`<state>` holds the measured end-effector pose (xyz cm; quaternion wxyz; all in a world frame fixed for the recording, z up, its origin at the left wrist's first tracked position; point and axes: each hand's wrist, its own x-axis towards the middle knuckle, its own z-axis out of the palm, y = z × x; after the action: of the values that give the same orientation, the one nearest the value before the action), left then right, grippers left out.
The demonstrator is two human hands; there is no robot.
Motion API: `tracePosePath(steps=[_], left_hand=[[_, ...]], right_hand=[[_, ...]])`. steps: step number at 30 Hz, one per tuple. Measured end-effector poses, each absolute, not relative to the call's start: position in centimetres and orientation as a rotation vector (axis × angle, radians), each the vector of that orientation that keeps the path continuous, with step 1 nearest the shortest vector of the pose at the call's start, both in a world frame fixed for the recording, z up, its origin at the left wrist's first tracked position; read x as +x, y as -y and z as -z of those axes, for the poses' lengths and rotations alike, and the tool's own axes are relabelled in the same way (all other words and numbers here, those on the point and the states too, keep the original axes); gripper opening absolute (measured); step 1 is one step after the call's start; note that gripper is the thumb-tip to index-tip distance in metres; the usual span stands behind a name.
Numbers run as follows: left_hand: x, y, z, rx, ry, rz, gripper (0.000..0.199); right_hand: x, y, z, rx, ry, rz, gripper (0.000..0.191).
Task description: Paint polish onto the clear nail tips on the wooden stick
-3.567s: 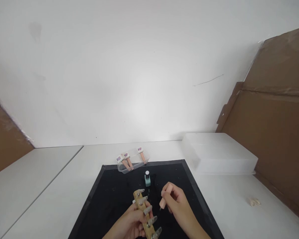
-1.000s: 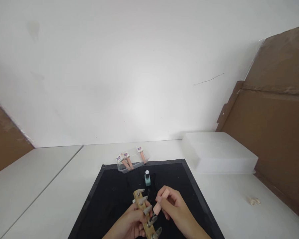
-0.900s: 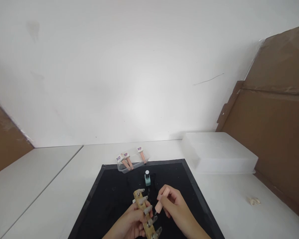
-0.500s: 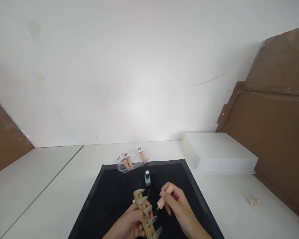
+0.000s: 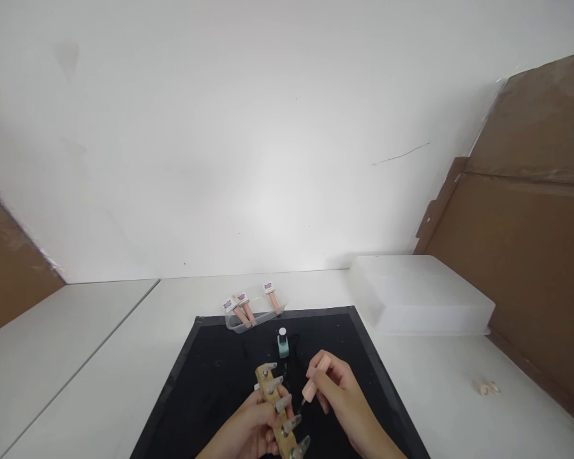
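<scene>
My left hand (image 5: 251,424) is closed around a wooden strip (image 5: 273,401), tilted over the black mat. Along the strip sit several clear false nail tips (image 5: 283,403), pointing right. My right hand (image 5: 340,392) pinches the pink cap of a nail polish brush (image 5: 316,378). Its thin dark bristle end slants down and left, close to the tip of one of the lower nail tips; whether they touch I cannot tell. Behind the strip, the fingers of my left hand are partly hidden. Farther back a small teal bottle (image 5: 283,346) with a dark neck and white top stands upright.
Behind the black mat (image 5: 220,357) is a clear tray (image 5: 263,317) with several pink tubes bearing white labels. A translucent white bin (image 5: 421,293) lies at the right, near a cardboard panel (image 5: 521,268). Small pale bits (image 5: 486,387) lie on the white table (image 5: 440,376).
The brush in my right hand has shifted very slightly, its bristle end now lower and nearer the lower nail tip. My left hand and the strip stay almost still.
</scene>
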<state>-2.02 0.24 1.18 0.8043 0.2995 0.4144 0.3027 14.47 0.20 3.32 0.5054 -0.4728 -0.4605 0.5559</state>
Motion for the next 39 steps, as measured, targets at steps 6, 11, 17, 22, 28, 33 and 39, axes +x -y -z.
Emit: tracePosePath(steps=[6,11,17,22,28,33,39], left_hand=[[-2.0,-0.3,-1.2,0.651,-0.868,-0.642,0.024],[-2.0,-0.3,-1.2,0.648,-0.872,-0.645,0.026],[-1.8,-0.2,-2.0,0.653,-0.912,-0.631,0.027],[-1.7,-0.2,-2.1,0.649,-0.933,-0.634,0.028],[-1.6,-0.2,-2.0,0.63,-0.934,-0.63,0.027],[-1.7,-0.2,-1.7,0.632,-0.918,-0.636,0.027],[-1.8,-0.3,-1.6,0.626,-0.902,-0.635,0.026]], right_hand=[[14.5,-0.2,-3.2,-1.095,1.147,-1.349,0.02],[14.6,-0.1,-3.1,-1.052,1.167,-1.373,0.021],[14.6,0.1,-3.2,-1.017,1.184,-1.428,0.028],[14.5,0.0,-3.5,-1.02,1.201,-1.43,0.032],[14.5,0.1,-3.6,-1.021,1.187,-1.438,0.033],[14.6,0.1,-3.3,-1.003,1.188,-1.436,0.031],[14.6,0.1,-3.5,-1.006,1.17,-1.415,0.032]])
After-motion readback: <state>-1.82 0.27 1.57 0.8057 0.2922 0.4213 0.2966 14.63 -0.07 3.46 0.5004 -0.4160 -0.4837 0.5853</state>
